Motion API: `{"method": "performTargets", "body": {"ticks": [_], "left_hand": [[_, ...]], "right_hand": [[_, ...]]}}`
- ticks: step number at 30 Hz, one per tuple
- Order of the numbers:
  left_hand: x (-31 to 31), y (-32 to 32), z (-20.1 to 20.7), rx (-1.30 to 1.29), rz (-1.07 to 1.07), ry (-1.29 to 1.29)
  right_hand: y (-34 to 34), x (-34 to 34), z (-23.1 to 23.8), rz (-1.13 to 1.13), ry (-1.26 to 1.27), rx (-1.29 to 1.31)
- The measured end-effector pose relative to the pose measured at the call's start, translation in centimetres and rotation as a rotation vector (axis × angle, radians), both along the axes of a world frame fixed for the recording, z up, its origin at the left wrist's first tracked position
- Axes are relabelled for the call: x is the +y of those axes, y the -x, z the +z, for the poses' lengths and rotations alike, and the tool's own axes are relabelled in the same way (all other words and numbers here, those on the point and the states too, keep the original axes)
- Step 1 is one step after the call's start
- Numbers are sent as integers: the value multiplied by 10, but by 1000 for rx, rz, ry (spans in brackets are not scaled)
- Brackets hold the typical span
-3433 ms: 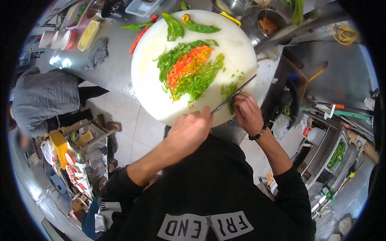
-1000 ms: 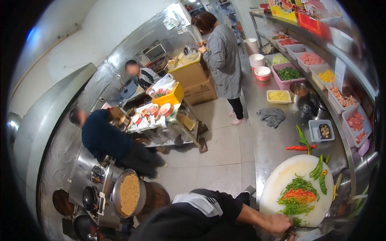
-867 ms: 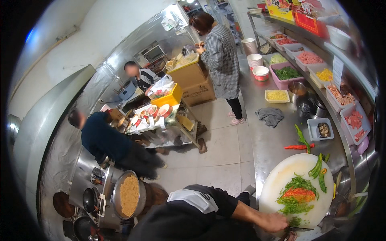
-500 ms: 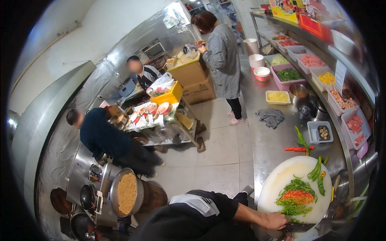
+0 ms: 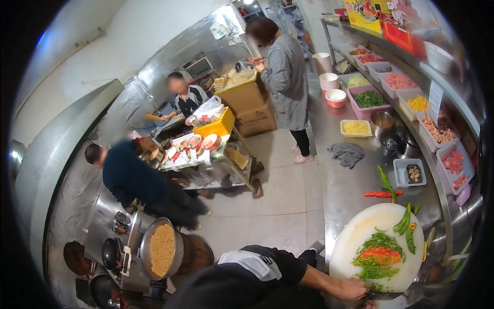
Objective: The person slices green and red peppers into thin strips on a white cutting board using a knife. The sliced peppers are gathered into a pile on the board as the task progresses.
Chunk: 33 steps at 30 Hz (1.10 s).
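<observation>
My left hand (image 5: 352,289), its fingers curled closed, rests at the lower left edge of a round white cutting board (image 5: 355,226). What it grips, if anything, is hidden. Beside it, a dark knife blade (image 5: 385,296) lies along the board's near edge. Shredded green peppers (image 5: 375,269) and orange-red shreds (image 5: 380,254) form a pile in the middle of the board. Whole green peppers (image 5: 403,221) lie at its far right. My right hand is out of view. An orange bit below my left hand is too small to make out.
A steel counter (image 5: 342,188) holds a grey cloth (image 5: 346,154), a red pepper (image 5: 380,194) and a white tub (image 5: 410,172). Along the right, a shelf carries tubs of cut food. Three people stand beyond. A large pan of brown food (image 5: 162,250) stands at lower left.
My left hand has shifted slightly at the board's edge and stays closed. The person at the back left has raised an arm, with a yellowish item at the hand.
</observation>
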<state>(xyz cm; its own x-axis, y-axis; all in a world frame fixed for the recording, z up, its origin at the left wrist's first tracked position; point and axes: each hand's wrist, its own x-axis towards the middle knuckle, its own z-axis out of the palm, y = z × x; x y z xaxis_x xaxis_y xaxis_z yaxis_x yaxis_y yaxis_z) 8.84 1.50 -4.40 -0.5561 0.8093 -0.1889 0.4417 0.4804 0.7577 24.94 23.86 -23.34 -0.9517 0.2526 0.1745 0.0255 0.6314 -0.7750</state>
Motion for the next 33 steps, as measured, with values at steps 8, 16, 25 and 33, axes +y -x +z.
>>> {"method": "performTargets", "body": {"ticks": [8,16,25,33], "left_hand": [[-22,5,22,-58,-153,52],[-14,34,5,-49,15,-188],[-60,14,-26,-28,-68,-12],[-57,73,30,-70,-87,201]], "right_hand": [[6,-18,61,110,-185,-63],[9,-26,16,6,-559,98],[58,-12,170,-202,-332,339],[146,-6,272,-111,-250,354]]}}
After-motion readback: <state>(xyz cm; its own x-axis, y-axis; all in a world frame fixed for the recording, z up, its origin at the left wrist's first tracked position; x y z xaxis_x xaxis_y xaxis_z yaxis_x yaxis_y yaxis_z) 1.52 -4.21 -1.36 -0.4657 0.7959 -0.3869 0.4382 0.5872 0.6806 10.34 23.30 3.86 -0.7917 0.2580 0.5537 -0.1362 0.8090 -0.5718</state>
